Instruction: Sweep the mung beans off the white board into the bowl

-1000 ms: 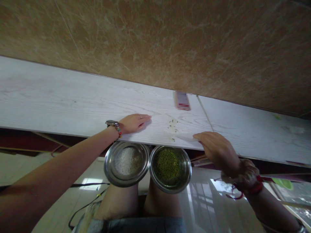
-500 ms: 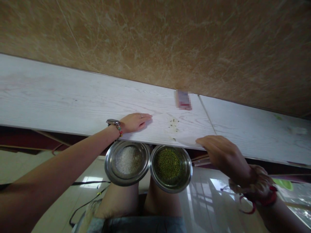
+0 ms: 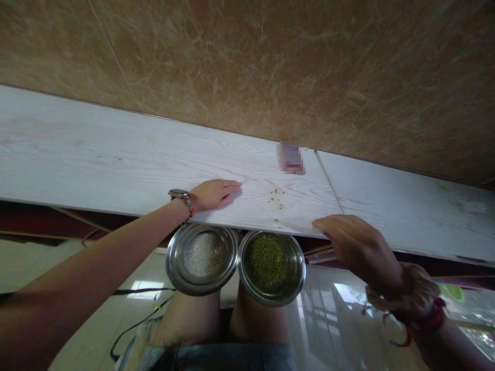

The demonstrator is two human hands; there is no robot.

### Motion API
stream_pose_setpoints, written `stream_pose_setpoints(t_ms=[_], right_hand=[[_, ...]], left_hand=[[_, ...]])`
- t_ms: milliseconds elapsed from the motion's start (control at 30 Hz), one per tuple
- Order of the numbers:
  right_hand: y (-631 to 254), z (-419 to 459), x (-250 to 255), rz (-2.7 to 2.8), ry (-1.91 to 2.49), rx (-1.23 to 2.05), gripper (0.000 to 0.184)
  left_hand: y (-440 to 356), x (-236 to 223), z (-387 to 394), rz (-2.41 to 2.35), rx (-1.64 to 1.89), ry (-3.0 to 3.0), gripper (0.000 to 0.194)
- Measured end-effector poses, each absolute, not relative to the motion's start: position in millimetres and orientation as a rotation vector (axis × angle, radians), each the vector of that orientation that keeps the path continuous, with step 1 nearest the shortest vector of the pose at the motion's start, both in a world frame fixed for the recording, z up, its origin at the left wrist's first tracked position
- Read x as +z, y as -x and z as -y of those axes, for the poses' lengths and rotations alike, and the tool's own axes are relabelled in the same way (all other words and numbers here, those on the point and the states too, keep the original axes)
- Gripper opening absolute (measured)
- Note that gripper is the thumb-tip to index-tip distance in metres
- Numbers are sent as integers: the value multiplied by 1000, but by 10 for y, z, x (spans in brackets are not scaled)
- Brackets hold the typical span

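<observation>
My left hand, with a ring on one finger, lies on a white wood-grained board, fingers stretched out and holding nothing. My right hand rests at the board's front edge, fingers extended to the left. Its thumb and palm are hidden, and nothing shows in it. Between the hands lie a few small dark-green beans or bits. Below the board edge, two steel bowls stand side by side above my thighs. The left bowl contains white grains, probably rice; the right bowl contains green mung beans.
A blurred small packet or box stands on the board against the brown marbled wall. A seam crosses the board at right. Under it is a dark red shelf space. A black strap trails over the tiled floor.
Both hands stay in place, and the bowls and beans look the same. Only a slight shift of the camera view and of my right wrist shows.
</observation>
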State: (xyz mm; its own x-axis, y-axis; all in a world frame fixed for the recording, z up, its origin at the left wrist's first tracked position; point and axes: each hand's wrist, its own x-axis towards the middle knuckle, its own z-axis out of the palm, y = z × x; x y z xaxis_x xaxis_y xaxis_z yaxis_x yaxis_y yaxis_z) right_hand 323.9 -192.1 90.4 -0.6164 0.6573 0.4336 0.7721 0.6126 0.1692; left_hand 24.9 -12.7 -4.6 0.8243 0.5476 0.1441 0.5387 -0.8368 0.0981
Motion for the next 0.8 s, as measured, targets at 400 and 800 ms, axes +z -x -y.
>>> stream_pose_setpoints(t_ms=[400,800], right_hand=[[-3296,1884,867,2549,1158,-486,32],[-3251,2006,929,2552,1143,-399,26]], left_hand=[[-250,-23,136,-875,246,-2978,38],[-241,-36,134,-855,288,-2936,38]])
